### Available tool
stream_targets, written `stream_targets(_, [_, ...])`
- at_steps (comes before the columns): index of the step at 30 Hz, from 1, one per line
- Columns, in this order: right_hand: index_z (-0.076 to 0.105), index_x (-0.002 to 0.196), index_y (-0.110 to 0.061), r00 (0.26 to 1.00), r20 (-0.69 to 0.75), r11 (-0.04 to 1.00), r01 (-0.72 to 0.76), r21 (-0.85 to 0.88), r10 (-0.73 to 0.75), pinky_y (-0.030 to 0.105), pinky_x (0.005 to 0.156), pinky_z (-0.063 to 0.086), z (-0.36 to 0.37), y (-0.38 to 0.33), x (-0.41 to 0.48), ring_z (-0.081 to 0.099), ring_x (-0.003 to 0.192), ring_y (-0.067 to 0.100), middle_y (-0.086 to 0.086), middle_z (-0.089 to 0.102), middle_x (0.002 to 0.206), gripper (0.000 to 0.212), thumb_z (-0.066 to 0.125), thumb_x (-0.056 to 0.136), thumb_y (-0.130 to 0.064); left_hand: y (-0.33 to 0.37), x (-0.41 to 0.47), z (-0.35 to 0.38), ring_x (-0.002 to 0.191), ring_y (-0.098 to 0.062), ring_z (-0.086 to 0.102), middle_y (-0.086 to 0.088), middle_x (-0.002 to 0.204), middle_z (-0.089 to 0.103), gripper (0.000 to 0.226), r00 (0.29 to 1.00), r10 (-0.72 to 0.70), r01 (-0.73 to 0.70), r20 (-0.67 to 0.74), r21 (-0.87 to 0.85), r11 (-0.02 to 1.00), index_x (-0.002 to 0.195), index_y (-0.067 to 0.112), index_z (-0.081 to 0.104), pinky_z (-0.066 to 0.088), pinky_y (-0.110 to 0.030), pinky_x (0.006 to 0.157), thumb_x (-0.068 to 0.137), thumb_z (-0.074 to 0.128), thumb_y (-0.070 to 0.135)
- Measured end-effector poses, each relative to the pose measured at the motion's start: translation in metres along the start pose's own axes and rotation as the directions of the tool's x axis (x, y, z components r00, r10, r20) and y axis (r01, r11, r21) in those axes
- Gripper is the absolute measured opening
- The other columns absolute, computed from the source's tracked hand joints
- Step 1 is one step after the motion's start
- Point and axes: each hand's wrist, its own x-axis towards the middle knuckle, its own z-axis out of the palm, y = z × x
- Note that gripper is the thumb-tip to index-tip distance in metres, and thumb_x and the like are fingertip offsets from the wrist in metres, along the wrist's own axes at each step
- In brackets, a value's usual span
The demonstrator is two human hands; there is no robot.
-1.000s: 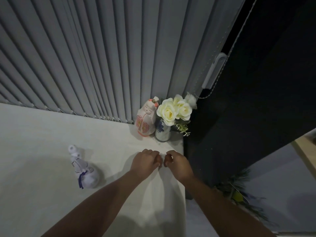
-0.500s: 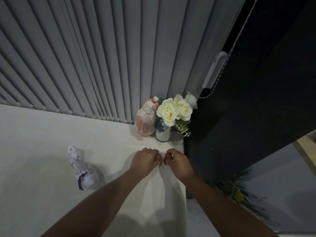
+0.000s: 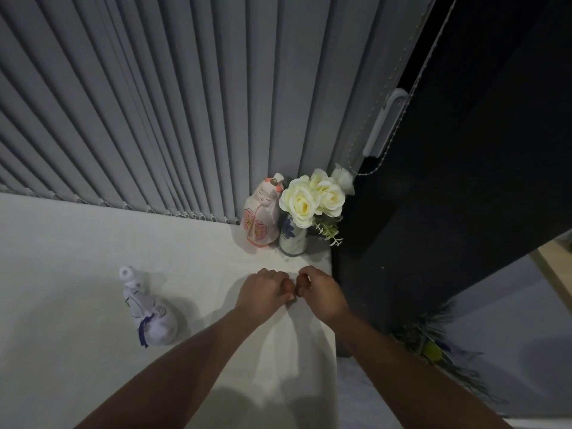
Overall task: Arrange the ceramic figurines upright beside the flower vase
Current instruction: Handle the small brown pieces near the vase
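Nothing has visibly moved since a second ago. On the desk (image 3: pixel 77 243), the flower vase (image 3: pixel 292 238) has the pink figurine (image 3: pixel 261 216) upright just beside it; that half looks done. The blue-and-white figurine (image 3: pixel 148 308) waits well apart to the left. Left hand (image 3: pixel 263 291) and right hand (image 3: pixel 322 292) touch, fingers curled, seemingly empty.

A single head-worn wide-angle view looks steeply down and forward onto the white table (image 3: pixel 93 243), close enough that both forearms reach in from the bottom edge toward the blinds (image 3: pixel 154 103).
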Motion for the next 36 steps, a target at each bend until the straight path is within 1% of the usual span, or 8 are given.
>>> stream_targets(8, [0.058,0.114,-0.016,1.000,0.020,0.999,-0.006,-0.051,0.007,0.041,0.084,0.051,-0.002,0.001,-0.001,0.062,0.099,0.026,0.006,0.067,0.108,0.033,0.059,0.082,-0.012,0.001,-0.002,0.001,0.099,-0.024,0.058,-0.002,0.102,0.068,0.039,1.000,-0.002,0.002,0.022,0.018,1.000,0.109,0.022,0.061,0.047,-0.038,0.080,0.078,0.063,0.046])
stream_targets(13, [0.058,0.122,-0.017,1.000,0.013,0.995,0.016,-0.102,-0.014,0.037,0.088,0.050,-0.005,0.000,-0.002,0.062,0.106,0.025,0.006,0.066,0.117,0.036,0.058,0.086,-0.015,0.000,-0.004,0.000,0.103,-0.024,0.057,-0.002,0.106,0.067,0.042,0.999,-0.009,0.008,0.037,0.041,0.999,0.114,0.022,0.060,0.046,-0.037,0.082,0.079,0.062,0.047])
stream_targets(16, [0.060,0.121,-0.018,0.999,0.003,0.992,0.033,-0.122,-0.032,0.037,0.090,0.050,-0.005,-0.002,-0.004,0.061,0.109,0.024,0.004,0.065,0.120,0.033,0.055,0.088,-0.018,0.000,-0.004,-0.001,0.107,-0.025,0.057,-0.003,0.111,0.067,0.047,0.999,-0.013,0.011,0.040,0.053,0.999,0.120,0.021,0.057,0.048,-0.037,0.085,0.080,0.062,0.046])
stream_targets(21, [0.065,0.106,-0.014,0.995,-0.037,0.984,0.085,-0.159,-0.092,0.042,0.089,0.050,-0.010,-0.004,-0.016,0.056,0.111,0.026,0.002,0.065,0.117,0.021,0.053,0.089,-0.019,-0.004,-0.010,-0.004,0.113,-0.024,0.055,-0.002,0.119,0.064,0.054,0.999,-0.025,0.024,0.035,0.052,0.998,0.127,0.022,0.053,0.047,-0.037,0.090,0.080,0.062,0.048])
stream_targets(25, [0.058,0.123,-0.018,0.997,-0.007,0.967,0.078,-0.242,-0.082,0.038,0.093,0.047,-0.018,-0.004,-0.032,0.047,0.117,0.026,-0.001,0.056,0.132,0.038,0.051,0.086,-0.011,-0.009,-0.022,-0.011,0.116,-0.023,0.053,-0.002,0.125,0.062,0.058,1.000,-0.017,0.016,0.013,0.080,0.997,0.130,0.021,0.051,0.045,-0.037,0.091,0.081,0.061,0.051])
stream_targets(29, [0.047,0.137,-0.021,0.998,0.006,0.956,0.058,-0.289,-0.058,0.033,0.100,0.041,-0.022,-0.003,-0.050,0.042,0.125,0.024,-0.003,0.046,0.144,0.048,0.050,0.090,-0.015,-0.013,-0.037,-0.023,0.121,-0.024,0.051,-0.003,0.131,0.057,0.057,1.000,-0.005,0.006,-0.011,0.120,0.993,0.133,0.020,0.048,0.043,-0.037,0.095,0.086,0.055,0.051])
stream_targets(34, [0.046,0.136,-0.023,0.999,-0.031,0.954,0.023,-0.299,-0.033,0.035,0.097,0.043,-0.017,-0.018,-0.073,0.042,0.124,0.025,-0.002,0.046,0.142,0.047,0.049,0.089,-0.015,-0.025,-0.059,-0.037,0.122,-0.026,0.049,-0.005,0.133,0.055,0.054,1.000,0.016,-0.011,-0.026,0.166,0.986,0.135,0.018,0.046,0.041,-0.039,0.098,0.089,0.053,0.045])
stream_targets(36, [0.048,0.129,-0.024,0.998,-0.047,0.959,0.034,-0.280,-0.050,0.038,0.094,0.047,-0.011,-0.028,-0.080,0.045,0.121,0.026,-0.003,0.051,0.134,0.043,0.049,0.087,-0.014,-0.034,-0.069,-0.042,0.120,-0.028,0.052,-0.007,0.129,0.058,0.050,0.998,0.038,-0.029,-0.053,0.169,0.985,0.131,0.015,0.050,0.043,-0.040,0.096,0.088,0.056,0.040])
